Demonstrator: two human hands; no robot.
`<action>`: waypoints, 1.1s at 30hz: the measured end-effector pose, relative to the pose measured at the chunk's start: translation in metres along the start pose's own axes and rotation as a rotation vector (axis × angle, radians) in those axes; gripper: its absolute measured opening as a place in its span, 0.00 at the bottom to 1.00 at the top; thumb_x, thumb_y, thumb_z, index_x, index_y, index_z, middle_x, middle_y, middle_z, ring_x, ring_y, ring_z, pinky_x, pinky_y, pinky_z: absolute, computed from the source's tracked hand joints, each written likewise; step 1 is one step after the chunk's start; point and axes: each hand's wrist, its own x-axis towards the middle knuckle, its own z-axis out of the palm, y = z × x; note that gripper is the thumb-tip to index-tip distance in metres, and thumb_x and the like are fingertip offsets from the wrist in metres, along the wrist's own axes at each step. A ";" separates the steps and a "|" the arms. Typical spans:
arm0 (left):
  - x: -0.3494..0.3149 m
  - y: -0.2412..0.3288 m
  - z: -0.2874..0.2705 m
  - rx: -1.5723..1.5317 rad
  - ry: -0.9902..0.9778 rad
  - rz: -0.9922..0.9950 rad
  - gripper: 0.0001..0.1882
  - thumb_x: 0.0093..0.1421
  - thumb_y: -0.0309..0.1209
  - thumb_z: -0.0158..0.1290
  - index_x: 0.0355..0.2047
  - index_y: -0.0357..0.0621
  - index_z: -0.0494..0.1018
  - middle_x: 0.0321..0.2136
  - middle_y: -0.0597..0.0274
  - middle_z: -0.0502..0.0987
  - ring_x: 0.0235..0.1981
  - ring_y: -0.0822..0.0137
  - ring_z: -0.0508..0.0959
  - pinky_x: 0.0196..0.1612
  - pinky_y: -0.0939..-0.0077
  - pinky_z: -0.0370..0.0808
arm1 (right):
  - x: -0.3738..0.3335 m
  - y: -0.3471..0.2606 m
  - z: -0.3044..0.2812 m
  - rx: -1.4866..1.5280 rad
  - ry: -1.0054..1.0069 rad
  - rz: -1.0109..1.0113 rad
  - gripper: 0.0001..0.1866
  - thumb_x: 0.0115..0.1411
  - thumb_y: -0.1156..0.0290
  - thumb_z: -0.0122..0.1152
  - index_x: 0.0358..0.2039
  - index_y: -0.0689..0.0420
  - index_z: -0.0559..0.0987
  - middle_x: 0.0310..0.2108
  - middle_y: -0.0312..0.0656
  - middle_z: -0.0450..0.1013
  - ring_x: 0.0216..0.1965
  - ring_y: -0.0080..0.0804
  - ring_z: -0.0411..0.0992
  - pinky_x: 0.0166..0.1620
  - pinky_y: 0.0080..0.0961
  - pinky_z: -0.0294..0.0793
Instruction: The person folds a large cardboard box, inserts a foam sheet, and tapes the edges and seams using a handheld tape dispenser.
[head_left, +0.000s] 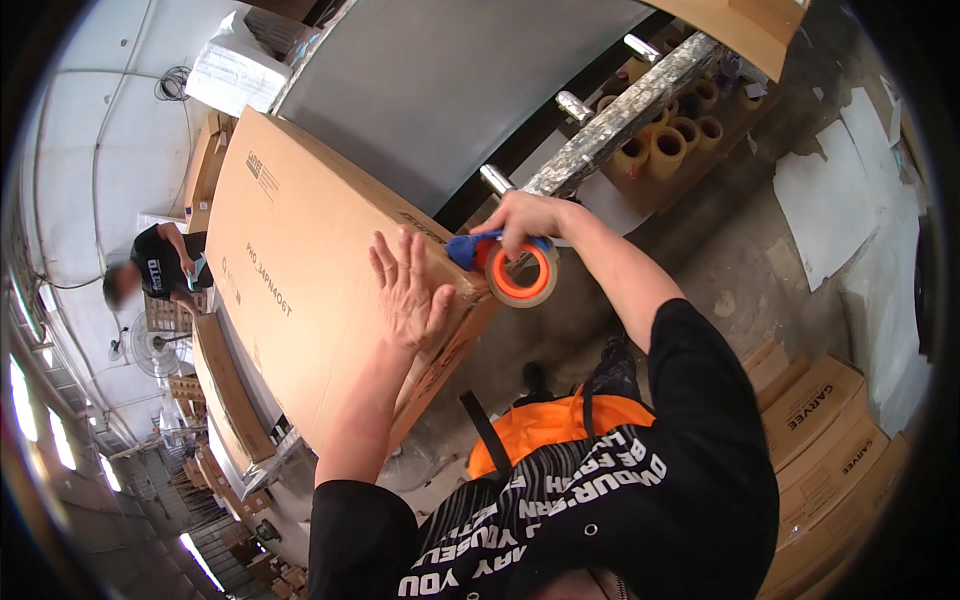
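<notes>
A large cardboard box [310,250] lies in front of me on the left. My left hand [405,290] rests flat against its top near the close edge, fingers spread. In my right hand [525,220] is a tape dispenser [478,247] with a blue body, carrying a roll of tape [540,294] on an orange hub. The dispenser's blue front end meets the box at its corner edge. Clear tape seems to show on the box end below it, though its extent is hard to make out.
A grey conveyor belt [430,90] with metal rollers runs beyond the box. Several tape rolls [668,145] stand on a shelf under its frame. Stacked cartons [830,450] are at the lower right, white sheets [830,205] on the floor. Another person [165,260] stands at far left near a fan [155,343].
</notes>
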 end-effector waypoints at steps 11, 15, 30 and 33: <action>0.056 -0.005 -0.017 -0.388 -0.391 0.291 0.13 0.61 0.37 0.52 0.28 0.43 0.80 0.31 0.60 0.83 0.34 0.58 0.82 0.46 0.61 0.76 | -0.041 0.001 0.146 -0.757 -0.271 -0.202 0.27 0.36 0.58 0.65 0.42 0.46 0.87 0.32 0.44 0.81 0.34 0.49 0.79 0.40 0.42 0.79; 0.047 -0.013 -0.010 -0.338 -0.199 0.248 0.10 0.59 0.33 0.54 0.24 0.45 0.79 0.28 0.60 0.82 0.30 0.59 0.81 0.43 0.62 0.75 | -0.046 0.033 0.132 -0.471 -0.334 -0.170 0.31 0.35 0.61 0.68 0.46 0.49 0.86 0.37 0.47 0.82 0.38 0.43 0.81 0.44 0.37 0.79; 0.025 -0.017 -0.013 -0.304 -0.062 0.166 0.07 0.51 0.32 0.60 0.25 0.43 0.74 0.29 0.59 0.77 0.30 0.57 0.77 0.44 0.63 0.73 | -0.075 0.131 0.086 -0.401 -0.569 0.193 0.34 0.30 0.69 0.75 0.46 0.50 0.86 0.34 0.42 0.84 0.32 0.33 0.80 0.41 0.27 0.77; 0.028 -0.014 -0.015 -0.283 -0.051 0.062 0.11 0.52 0.34 0.61 0.32 0.42 0.75 0.37 0.55 0.75 0.38 0.54 0.77 0.45 0.62 0.73 | -0.097 0.152 0.087 0.337 -0.108 -0.045 0.38 0.33 0.74 0.73 0.53 0.56 0.83 0.47 0.44 0.81 0.50 0.33 0.78 0.58 0.28 0.72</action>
